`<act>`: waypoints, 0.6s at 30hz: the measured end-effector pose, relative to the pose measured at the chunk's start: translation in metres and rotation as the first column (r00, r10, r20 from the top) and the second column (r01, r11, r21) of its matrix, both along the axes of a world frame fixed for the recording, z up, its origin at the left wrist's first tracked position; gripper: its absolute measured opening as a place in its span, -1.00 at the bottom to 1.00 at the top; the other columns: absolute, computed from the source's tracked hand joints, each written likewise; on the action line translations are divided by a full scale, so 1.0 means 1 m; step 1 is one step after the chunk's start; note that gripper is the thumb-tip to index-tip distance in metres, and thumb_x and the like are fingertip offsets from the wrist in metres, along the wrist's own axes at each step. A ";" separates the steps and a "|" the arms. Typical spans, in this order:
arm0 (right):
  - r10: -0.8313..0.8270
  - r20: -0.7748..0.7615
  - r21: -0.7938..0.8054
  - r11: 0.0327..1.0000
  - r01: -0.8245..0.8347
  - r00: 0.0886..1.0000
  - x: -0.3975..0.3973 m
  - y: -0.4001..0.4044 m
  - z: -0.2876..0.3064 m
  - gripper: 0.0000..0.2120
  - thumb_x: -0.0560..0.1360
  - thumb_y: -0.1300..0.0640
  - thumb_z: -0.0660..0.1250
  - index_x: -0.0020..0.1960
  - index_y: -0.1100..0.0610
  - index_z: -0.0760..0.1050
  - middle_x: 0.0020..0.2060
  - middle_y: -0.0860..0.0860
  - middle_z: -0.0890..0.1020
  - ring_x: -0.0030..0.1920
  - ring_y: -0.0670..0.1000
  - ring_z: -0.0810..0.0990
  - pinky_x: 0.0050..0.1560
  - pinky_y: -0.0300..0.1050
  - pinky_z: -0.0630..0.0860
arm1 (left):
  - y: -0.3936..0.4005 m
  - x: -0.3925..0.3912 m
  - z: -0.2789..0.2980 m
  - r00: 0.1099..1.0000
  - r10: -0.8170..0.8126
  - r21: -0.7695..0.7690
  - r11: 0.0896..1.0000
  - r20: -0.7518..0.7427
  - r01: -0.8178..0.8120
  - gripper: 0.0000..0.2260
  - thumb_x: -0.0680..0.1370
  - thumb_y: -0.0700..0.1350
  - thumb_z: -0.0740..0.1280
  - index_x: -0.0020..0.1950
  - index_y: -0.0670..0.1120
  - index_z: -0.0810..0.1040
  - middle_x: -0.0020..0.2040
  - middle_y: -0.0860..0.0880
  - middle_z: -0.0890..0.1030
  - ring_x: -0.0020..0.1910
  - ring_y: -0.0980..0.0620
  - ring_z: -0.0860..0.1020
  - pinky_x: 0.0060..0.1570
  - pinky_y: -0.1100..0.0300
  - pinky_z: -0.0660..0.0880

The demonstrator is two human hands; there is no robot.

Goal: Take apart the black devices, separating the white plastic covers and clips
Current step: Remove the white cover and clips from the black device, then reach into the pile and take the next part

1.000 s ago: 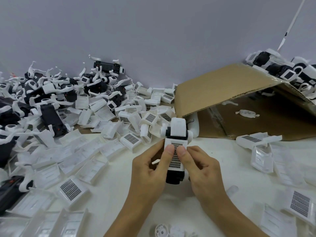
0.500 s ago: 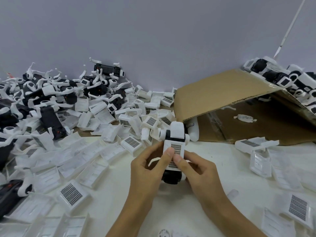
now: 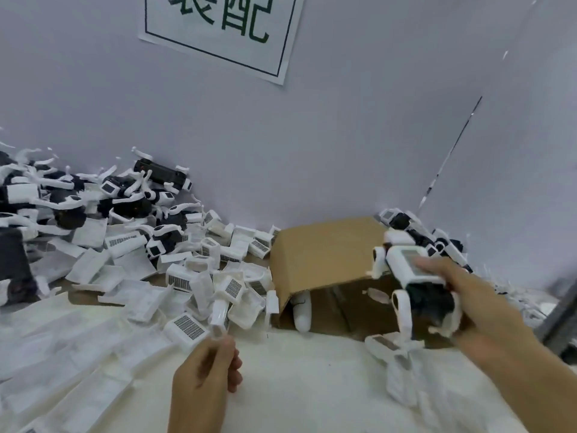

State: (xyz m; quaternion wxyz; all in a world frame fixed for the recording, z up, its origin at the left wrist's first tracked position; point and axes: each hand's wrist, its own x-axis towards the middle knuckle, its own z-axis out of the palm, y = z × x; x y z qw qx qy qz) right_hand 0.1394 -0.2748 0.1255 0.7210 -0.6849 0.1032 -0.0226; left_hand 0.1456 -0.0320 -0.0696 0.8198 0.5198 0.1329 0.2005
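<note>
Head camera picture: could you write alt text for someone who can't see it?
A person's right hand grips a black device with white covers above an open cardboard box, while the left hand pinches a small white plastic piece. Heaps of white covers and black devices fill the table's left side.

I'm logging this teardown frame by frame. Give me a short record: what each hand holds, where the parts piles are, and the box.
left hand: pinches a white cover
right hand: grips a black device, white parts still on it
loose covers: heaped left of centre
devices pile: far left, against the wall
box: cardboard, on its side, opening toward the camera
</note>
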 end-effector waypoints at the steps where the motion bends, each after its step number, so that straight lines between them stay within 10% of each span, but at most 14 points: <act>1: -0.096 0.110 0.042 0.995 0.092 0.989 0.009 -0.008 0.018 -0.69 0.22 0.07 0.58 -0.08 0.15 0.69 -0.26 0.09 0.68 -0.42 -0.02 0.66 -0.42 -0.15 0.60 | -0.001 0.001 0.000 1.000 0.003 -0.006 1.000 -0.002 -0.004 -0.74 0.58 -0.29 0.37 -0.30 -0.34 0.55 -0.49 -0.13 0.54 -0.56 0.00 0.44 -0.46 0.16 0.39; 4: -0.253 0.284 0.123 0.966 0.226 0.925 0.043 -0.025 0.050 -0.76 0.43 -0.01 0.53 -0.01 0.07 0.58 -0.07 0.03 0.60 -0.23 -0.08 0.65 -0.26 -0.20 0.56 | -0.002 0.003 0.002 1.000 0.026 -0.042 0.999 -0.007 -0.026 -0.74 0.57 -0.31 0.38 -0.30 -0.38 0.54 -0.51 -0.16 0.52 -0.58 -0.02 0.41 -0.59 0.25 0.37; 8: -0.229 0.148 -0.052 0.970 0.239 0.962 0.061 -0.024 0.017 -0.76 0.45 0.03 0.52 0.02 0.02 0.51 0.05 0.08 0.58 0.09 0.08 0.62 -0.08 -0.07 0.56 | -0.004 0.004 0.004 0.999 0.030 -0.061 0.998 -0.018 -0.031 -0.73 0.56 -0.32 0.39 -0.33 -0.39 0.54 -0.52 -0.19 0.51 -0.60 -0.04 0.40 -0.62 0.25 0.35; 18: 0.071 -0.004 -0.105 0.992 -0.071 0.997 0.019 0.136 -0.163 -0.87 0.49 0.29 0.46 -0.24 0.24 0.65 -0.38 0.11 0.68 -0.50 -0.04 0.55 -0.48 -0.19 0.40 | 0.002 -0.002 0.008 0.996 -0.040 0.015 0.999 -0.083 0.042 -0.71 0.56 -0.31 0.41 -0.38 -0.25 0.57 -0.44 -0.23 0.57 -0.48 -0.10 0.49 -0.35 0.06 0.46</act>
